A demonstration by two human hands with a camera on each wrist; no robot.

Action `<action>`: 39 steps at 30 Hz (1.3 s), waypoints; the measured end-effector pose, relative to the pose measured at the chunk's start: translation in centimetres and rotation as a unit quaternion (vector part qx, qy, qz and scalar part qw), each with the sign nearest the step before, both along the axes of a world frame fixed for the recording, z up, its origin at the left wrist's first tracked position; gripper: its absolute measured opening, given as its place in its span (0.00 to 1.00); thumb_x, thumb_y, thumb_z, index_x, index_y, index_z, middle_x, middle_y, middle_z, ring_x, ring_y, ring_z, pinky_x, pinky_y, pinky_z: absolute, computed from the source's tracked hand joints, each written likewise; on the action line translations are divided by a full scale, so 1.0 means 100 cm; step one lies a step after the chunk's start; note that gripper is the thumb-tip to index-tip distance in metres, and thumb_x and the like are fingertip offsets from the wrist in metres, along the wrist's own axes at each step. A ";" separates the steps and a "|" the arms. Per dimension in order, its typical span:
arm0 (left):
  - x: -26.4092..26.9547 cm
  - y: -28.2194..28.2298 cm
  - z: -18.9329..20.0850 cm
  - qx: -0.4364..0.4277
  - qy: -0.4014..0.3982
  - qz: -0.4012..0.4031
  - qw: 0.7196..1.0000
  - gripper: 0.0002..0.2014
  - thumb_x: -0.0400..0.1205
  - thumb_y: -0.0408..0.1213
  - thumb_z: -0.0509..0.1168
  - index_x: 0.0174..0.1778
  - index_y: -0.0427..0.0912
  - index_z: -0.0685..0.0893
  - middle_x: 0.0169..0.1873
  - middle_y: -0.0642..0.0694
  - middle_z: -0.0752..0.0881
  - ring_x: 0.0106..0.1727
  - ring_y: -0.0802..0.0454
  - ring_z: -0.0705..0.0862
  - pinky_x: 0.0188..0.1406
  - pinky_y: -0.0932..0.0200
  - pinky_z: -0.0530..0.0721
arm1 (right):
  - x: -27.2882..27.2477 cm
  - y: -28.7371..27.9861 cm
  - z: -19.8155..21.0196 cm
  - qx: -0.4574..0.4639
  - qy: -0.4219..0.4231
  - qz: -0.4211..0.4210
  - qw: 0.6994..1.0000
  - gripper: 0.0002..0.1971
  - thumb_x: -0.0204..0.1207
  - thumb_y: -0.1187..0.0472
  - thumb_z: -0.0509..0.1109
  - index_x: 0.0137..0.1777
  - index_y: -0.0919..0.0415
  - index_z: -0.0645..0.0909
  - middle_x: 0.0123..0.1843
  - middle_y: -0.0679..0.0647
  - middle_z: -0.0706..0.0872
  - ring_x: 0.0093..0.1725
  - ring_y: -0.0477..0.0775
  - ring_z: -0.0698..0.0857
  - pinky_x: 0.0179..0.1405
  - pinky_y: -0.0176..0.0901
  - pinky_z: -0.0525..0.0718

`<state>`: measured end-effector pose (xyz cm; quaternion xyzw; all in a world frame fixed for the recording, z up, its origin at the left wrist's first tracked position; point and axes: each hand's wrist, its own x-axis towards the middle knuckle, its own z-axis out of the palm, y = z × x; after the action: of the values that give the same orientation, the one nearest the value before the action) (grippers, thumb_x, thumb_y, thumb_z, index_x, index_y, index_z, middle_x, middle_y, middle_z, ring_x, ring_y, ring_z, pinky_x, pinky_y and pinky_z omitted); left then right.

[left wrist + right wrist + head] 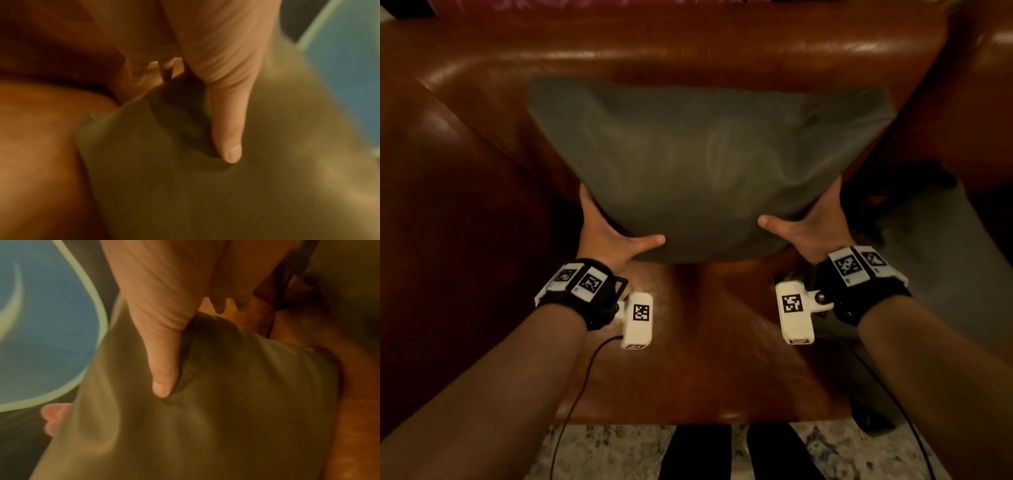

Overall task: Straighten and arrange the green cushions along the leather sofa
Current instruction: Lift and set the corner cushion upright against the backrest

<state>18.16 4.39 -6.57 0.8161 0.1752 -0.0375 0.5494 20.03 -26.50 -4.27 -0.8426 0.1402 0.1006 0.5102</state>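
Note:
A large dark green cushion (698,164) stands tilted against the backrest of the brown leather sofa (688,48), its lower edge just above the seat. My left hand (613,236) grips its lower left side, thumb on the front face and fingers hidden behind. At the lower right side my right hand (808,229) grips it the same way. The left wrist view shows the thumb (230,129) pressed into the cushion (205,186). In the right wrist view the thumb (164,361) dents the cushion (205,418). A second green cushion (941,260) lies on the seat to the right.
The sofa's left armrest (448,205) rises beside the cushion, and bare seat leather (705,342) lies in front of it. A patterned rug (602,452) and the person's dark legs (698,452) are below the seat edge. A blue, pale-rimmed shape (51,329) shows behind the cushion.

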 end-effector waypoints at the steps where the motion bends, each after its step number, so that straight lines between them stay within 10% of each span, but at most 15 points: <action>1: -0.003 0.004 -0.010 -0.012 0.022 0.004 1.000 0.66 0.54 0.29 0.89 0.84 0.48 0.54 0.70 0.61 0.74 0.74 0.61 0.74 0.78 0.60 0.72 | 0.001 0.000 -0.008 0.003 0.006 0.000 1.000 0.64 0.59 0.64 0.91 0.89 0.58 0.51 0.75 0.39 0.67 0.73 0.35 0.67 0.57 0.01 0.61; 5: -0.011 0.015 -0.039 -0.026 0.067 0.017 0.997 0.66 0.52 0.31 0.89 0.83 0.47 0.56 0.72 0.53 0.75 0.74 0.55 0.77 0.80 0.48 0.73 | 0.006 0.001 -0.042 -0.004 0.019 0.004 1.000 0.67 0.53 0.61 0.93 0.88 0.63 0.53 0.83 0.50 0.69 0.74 0.36 0.67 0.56 -0.03 0.55; 10: -0.005 0.018 -0.046 -0.039 0.035 0.028 0.998 0.62 0.57 0.22 0.86 0.83 0.42 0.56 0.65 0.58 0.77 0.64 0.67 0.80 0.59 0.80 0.78 | 0.011 -0.002 -0.049 -0.004 0.001 -0.010 1.000 0.65 0.55 0.64 0.92 0.87 0.63 0.54 0.76 0.44 0.68 0.73 0.38 0.69 0.56 -0.02 0.58; 16: -0.004 0.004 -0.035 -0.067 0.005 0.011 0.998 0.59 0.48 0.44 0.90 0.75 0.37 0.69 0.69 0.45 0.83 0.70 0.56 0.83 0.67 0.67 0.81 | -0.001 -0.007 -0.031 -0.001 0.022 -0.002 1.000 0.61 0.57 0.63 0.92 0.87 0.60 0.59 0.77 0.45 0.74 0.73 0.37 0.71 0.76 0.29 0.64; 27: 0.010 -0.021 -0.040 -0.071 0.005 0.030 0.997 0.56 0.52 0.28 0.88 0.76 0.38 0.67 0.66 0.50 0.83 0.64 0.67 0.84 0.61 0.71 0.83 | 0.000 -0.019 -0.042 -0.021 0.039 -0.004 0.999 0.57 0.57 0.57 0.91 0.85 0.63 0.64 0.73 0.44 0.76 0.72 0.39 0.75 0.71 0.14 0.65; 34: -0.001 -0.020 -0.039 -0.083 -0.005 0.037 0.996 0.56 0.53 0.28 0.87 0.77 0.39 0.67 0.65 0.52 0.83 0.63 0.67 0.85 0.57 0.74 0.82 | -0.007 -0.014 -0.041 0.000 0.053 0.004 0.999 0.58 0.52 0.51 0.91 0.83 0.62 0.69 0.78 0.52 0.80 0.77 0.49 0.78 0.85 0.45 0.71; 39: -0.001 -0.009 -0.043 -0.099 0.031 0.019 0.994 0.66 0.48 0.37 0.89 0.82 0.45 0.60 0.71 0.53 0.79 0.70 0.63 0.81 0.66 0.67 0.82 | -0.012 -0.028 -0.039 0.054 0.081 -0.023 0.995 0.61 0.60 0.68 0.89 0.90 0.55 0.55 0.81 0.46 0.73 0.79 0.43 0.74 0.74 0.24 0.76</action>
<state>18.09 3.46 -10.91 0.7530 0.2028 -0.0698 0.6221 18.80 -29.28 -8.13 -0.7996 0.1951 0.1644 0.5437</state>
